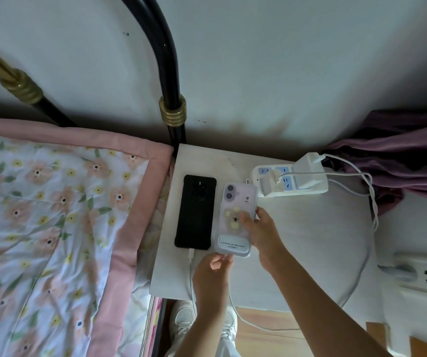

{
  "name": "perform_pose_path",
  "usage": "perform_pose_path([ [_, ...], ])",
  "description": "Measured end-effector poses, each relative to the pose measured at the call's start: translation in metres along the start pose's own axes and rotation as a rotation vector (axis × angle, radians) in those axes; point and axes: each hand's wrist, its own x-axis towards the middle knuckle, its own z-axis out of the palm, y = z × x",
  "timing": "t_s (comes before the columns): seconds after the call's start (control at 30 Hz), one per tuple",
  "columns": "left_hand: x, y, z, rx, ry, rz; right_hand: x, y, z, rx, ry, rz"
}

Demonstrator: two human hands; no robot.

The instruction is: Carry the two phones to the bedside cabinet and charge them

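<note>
A black phone (195,213) lies face down on the white bedside cabinet (297,228), with a white cable (191,256) plugged into its near end. Beside it on the right lies a lilac phone (235,217) in a bear-print case, also face down. My right hand (258,230) grips its right edge, thumb on the back. My left hand (213,271) is at the phone's near end, fingers pinched on the plug of a second white cable (235,313) that trails down off the cabinet's front edge. The plug itself is hidden by my fingers.
A white power strip (307,188) with two chargers (306,168) plugged in sits at the cabinet's back right, cables looping right. A floral quilt (52,228) covers the bed on the left, behind it a black and brass bed frame (172,114). Purple cloth (400,155) and a wall socket (418,274) are at right.
</note>
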Motion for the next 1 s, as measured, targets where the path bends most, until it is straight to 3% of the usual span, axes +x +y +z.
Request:
perform_pose_path([
  [0.27, 0.007, -0.006, 0.000, 0.087, -0.026, 0.036, 0.014, 0.005, 0.003, -0.178, 0.031, -0.036],
  [0.47, 0.018, -0.003, -0.006, 0.402, -0.018, 0.166, 0.014, 0.013, 0.004, -0.465, 0.279, -0.175],
  [0.63, 0.020, -0.001, -0.008, 0.503, 0.025, 0.220, 0.012, 0.016, 0.009, -0.627, 0.424, -0.125],
  [1.0, 0.017, 0.008, -0.014, 0.629, 0.024, 0.288, 0.009, 0.016, 0.002, -0.718, 0.327, -0.173],
])
